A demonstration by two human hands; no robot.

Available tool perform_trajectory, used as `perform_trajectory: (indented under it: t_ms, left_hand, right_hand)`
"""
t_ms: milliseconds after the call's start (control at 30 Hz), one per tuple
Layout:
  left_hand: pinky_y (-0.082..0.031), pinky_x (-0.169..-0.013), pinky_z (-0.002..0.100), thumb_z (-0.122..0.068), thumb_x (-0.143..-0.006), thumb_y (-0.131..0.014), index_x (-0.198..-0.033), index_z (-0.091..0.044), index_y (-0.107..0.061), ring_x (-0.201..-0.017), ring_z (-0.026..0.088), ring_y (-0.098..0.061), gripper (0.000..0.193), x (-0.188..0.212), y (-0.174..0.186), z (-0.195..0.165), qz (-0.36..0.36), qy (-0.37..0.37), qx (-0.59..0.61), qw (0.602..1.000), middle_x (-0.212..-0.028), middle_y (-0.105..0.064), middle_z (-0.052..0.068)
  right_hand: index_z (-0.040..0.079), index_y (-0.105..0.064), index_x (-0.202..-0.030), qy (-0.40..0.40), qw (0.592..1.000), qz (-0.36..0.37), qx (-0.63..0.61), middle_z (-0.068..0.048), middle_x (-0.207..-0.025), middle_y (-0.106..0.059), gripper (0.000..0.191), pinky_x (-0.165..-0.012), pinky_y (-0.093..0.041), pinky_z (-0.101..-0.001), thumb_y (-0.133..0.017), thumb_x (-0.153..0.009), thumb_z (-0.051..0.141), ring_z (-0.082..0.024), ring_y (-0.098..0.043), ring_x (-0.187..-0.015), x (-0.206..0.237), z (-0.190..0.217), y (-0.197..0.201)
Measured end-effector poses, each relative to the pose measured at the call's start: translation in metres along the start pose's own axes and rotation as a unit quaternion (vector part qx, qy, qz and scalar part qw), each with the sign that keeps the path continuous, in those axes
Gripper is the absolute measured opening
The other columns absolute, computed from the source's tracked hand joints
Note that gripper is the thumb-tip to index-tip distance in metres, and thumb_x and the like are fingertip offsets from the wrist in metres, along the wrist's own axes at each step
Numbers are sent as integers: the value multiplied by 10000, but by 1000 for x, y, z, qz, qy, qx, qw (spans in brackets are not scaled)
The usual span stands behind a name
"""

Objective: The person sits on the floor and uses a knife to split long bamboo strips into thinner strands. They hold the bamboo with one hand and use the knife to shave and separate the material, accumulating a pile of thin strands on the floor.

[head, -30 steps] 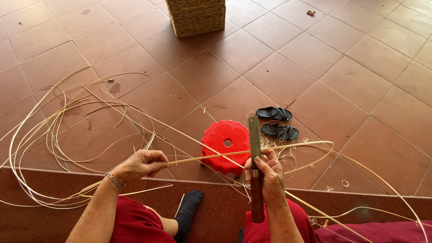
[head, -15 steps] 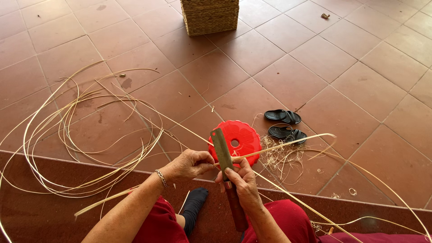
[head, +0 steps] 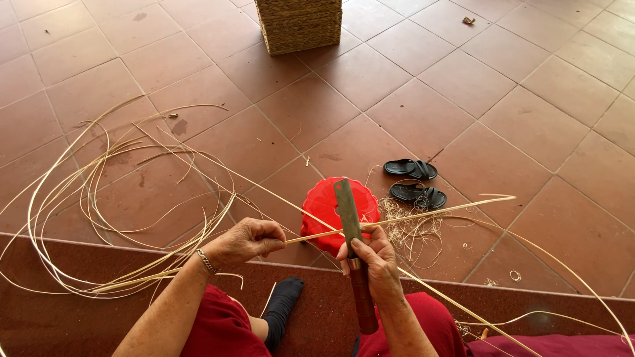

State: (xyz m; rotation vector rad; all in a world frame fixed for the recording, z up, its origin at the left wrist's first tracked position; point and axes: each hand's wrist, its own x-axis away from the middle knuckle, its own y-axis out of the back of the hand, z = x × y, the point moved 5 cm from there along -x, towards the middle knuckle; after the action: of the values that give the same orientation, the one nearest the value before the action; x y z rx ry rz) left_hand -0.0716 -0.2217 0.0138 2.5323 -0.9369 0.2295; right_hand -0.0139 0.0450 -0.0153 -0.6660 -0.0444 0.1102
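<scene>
My right hand (head: pixel 372 259) grips a long knife (head: pixel 346 210) with a dark red-brown handle, its flat blade pointing away from me. A thin pale cane strip (head: pixel 423 214) lies across the blade and runs right, its tip reaching past the sandals. My left hand (head: pixel 246 240) pinches the same strip a short way left of the blade. Under both hands stands a small red plastic stool (head: pixel 324 206). A metal bracelet circles my left wrist.
Long loops of pale cane strips (head: pixel 99 198) sprawl over the tiled floor at left. Fine shavings (head: pixel 410 228) lie right of the stool, beside a pair of black sandals (head: pixel 413 180). A woven basket (head: pixel 299 24) stands at the top. A raised step edge (head: pixel 529 291) crosses the bottom.
My hands and the knife stay together on the strip. The strip has slid left through the blade, so its free end at right is shorter. The view shifted slightly.
</scene>
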Motion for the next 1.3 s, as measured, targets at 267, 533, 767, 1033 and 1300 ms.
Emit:
perform_trajectory:
  t_ms: [267, 533, 767, 1033, 1300]
  left_hand:
    - [-561, -695, 258, -177, -928, -724, -963, -38, -763, -724, 74, -618, 149, 15, 16, 12, -22, 56, 14, 998, -774, -701, -4]
    - [-526, -636, 258, -205, -951, -685, -1052, -98, -734, -695, 76, -593, 155, 2, -6, 4, 7, 42, -26, 999, -777, -686, -9]
    - [-558, -704, 264, -133, -907, -753, -1000, -61, -751, -764, 59, -664, 119, -25, -41, -28, -52, -143, -39, 988, -818, -751, 18]
    - [-559, -721, 272, -109, -919, -758, -941, -47, -737, -774, 61, -638, 69, -21, -42, -35, -22, -133, 9, 991, -789, -724, 15]
    - [-544, -683, 252, -116, -926, -745, -945, -47, -745, -729, 56, -614, 71, -14, -31, -25, -4, -100, 9, 995, -764, -700, -13]
  right_hand:
    - [85, -442, -1158, 46, 998, -31, -36, -168, -775, -705, 168, -457, -540, -284, -514, -1008, 57, -192, -646, -555, 2, 21, 21]
    - [72, -457, -1159, 42, 996, -32, 66, -184, -799, -723, 148, -470, -531, -275, -512, -1023, 60, -179, -640, -553, -1, 8, 8]
    - [58, -475, -1206, -37, 994, 24, 96, -159, -813, -726, 205, -520, -538, -255, -536, -1010, 62, -152, -653, -588, 4, -35, -25]
    - [57, -470, -1212, -69, 997, 30, 22, -176, -779, -719, 230, -498, -527, -265, -548, -996, 49, -184, -639, -538, 6, -28, -19]
    - [63, -507, -1198, -16, 1000, 9, -17, -201, -795, -714, 205, -507, -529, -275, -541, -998, 34, -205, -637, -550, 4, -9, -2]
